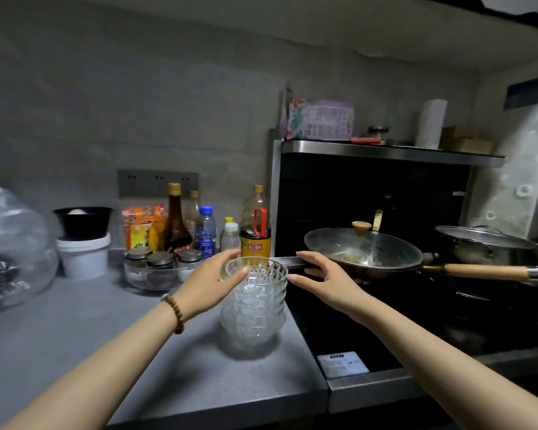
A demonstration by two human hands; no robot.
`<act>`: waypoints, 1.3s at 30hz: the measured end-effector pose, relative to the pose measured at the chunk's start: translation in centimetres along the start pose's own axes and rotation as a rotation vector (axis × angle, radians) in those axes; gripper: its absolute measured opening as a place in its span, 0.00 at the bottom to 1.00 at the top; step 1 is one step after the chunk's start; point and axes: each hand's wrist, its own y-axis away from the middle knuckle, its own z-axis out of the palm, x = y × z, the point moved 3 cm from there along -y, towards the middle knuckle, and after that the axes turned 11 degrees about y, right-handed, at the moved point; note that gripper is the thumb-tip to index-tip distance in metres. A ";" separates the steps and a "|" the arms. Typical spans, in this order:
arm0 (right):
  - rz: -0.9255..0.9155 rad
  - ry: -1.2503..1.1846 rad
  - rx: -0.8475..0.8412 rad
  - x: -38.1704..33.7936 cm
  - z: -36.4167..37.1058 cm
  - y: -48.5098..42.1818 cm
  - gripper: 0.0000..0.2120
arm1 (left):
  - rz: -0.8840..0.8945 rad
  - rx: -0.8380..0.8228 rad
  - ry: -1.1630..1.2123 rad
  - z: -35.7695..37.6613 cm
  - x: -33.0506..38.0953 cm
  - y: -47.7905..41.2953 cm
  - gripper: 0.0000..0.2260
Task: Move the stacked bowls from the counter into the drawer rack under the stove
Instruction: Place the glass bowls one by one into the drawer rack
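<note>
The stacked bowls (pixel 255 305), clear cut glass nested several deep, stand upright on the grey counter (pixel 106 352) at its right end, just beside the black stove (pixel 354 336). Such a stack is likely heavy for its size, rigid, slick and breakable, and the upper bowls may slide or rattle if it tilts (glass on glass grips poorly), so the safer hold is probably low on both sides, or one palm under the bottom bowl and the other steadying the rim. At the stack's 9 o'clock the left hand (pixel 212 283) is spread wide and curved along the top bowl, a fingertip on the rim, not closed round it. At 3 o'clock the right hand (pixel 323 277) is flat with fingers straight, its tip just beside the rim; whether it touches I cannot tell. A lidded wok (pixel 364 252) sits at 2 o'clock, a soy sauce bottle (pixel 255 231) at 12. The drawer rack is out of view.
</note>
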 end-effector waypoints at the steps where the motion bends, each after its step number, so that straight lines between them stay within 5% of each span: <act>1: -0.003 -0.002 -0.013 -0.1 0.6 -0.5 0.31 | -0.019 0.009 -0.008 -0.2 -0.8 -0.1 0.26; 8: -0.002 -0.047 -0.080 0.3 3.4 -2.8 0.33 | -0.235 -0.030 0.146 0.8 -4.3 -0.4 0.45; 13: -0.054 0.001 -0.127 0.6 4.3 -3.0 0.29 | -0.256 -0.047 0.209 1.9 -5.6 -0.9 0.50; 21: -0.107 0.030 -0.061 0.9 4.9 -3.4 0.08 | -0.203 -0.029 0.308 2.9 -6.0 -1.4 0.48; 29: -0.156 -0.073 0.025 -0.5 4.1 -2.7 0.11 | -0.128 0.058 0.294 1.9 -4.3 -1.7 0.42; 34: -0.154 -0.355 0.057 -2.1 1.3 -1.8 0.09 | -0.023 0.051 0.504 1.6 -0.1 -2.3 0.49; 39: -0.089 -0.487 0.091 -2.3 -2.3 0.7 0.14 | 0.080 0.045 0.758 4.2 4.3 -1.6 0.38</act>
